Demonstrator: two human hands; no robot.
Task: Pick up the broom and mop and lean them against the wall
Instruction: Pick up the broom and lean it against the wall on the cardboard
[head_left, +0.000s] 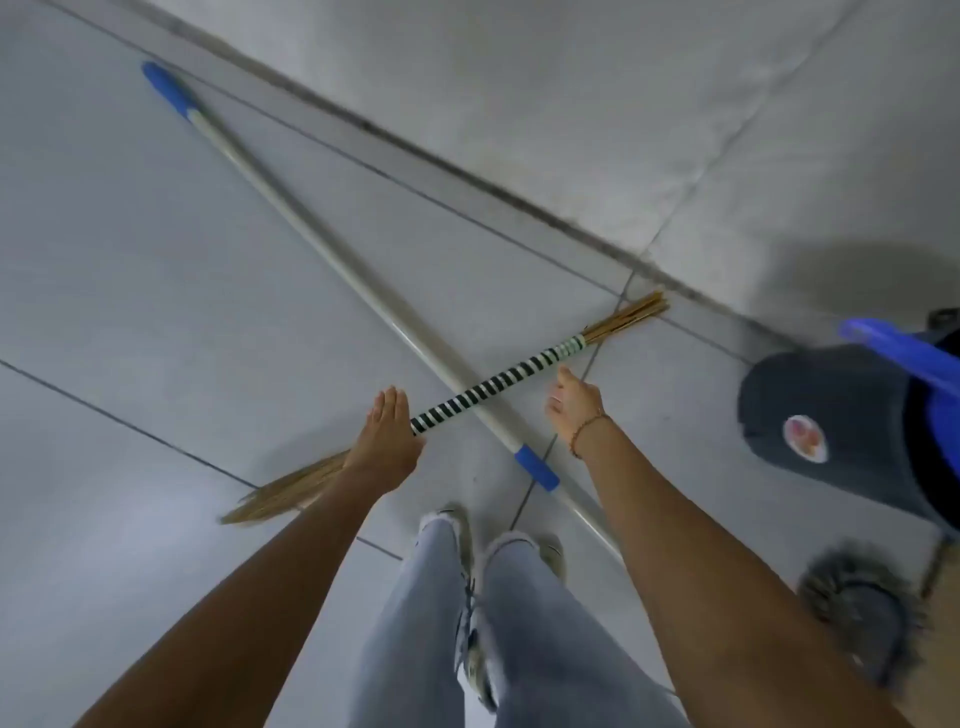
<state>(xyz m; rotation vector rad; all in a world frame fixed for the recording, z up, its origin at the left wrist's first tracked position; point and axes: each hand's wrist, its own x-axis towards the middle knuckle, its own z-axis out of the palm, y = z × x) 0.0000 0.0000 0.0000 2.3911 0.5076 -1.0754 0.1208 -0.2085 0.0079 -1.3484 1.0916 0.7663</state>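
A straw broom with a black-and-white striped handle lies flat on the tiled floor, bristles at the lower left. Across it lies the mop, a long white pole with blue grips; its dark shaggy head rests at the lower right. My left hand hovers flat, fingers together, over the broom where handle meets bristles, holding nothing. My right hand is just right of the crossing point, fingers loosely curled and apart from the broom handle. The wall rises beyond the floor seam.
A dark round bucket with a blue handle stands at the right near the wall. My legs in grey jeans and my shoes are just behind the mop pole. Open tiled floor stretches to the left.
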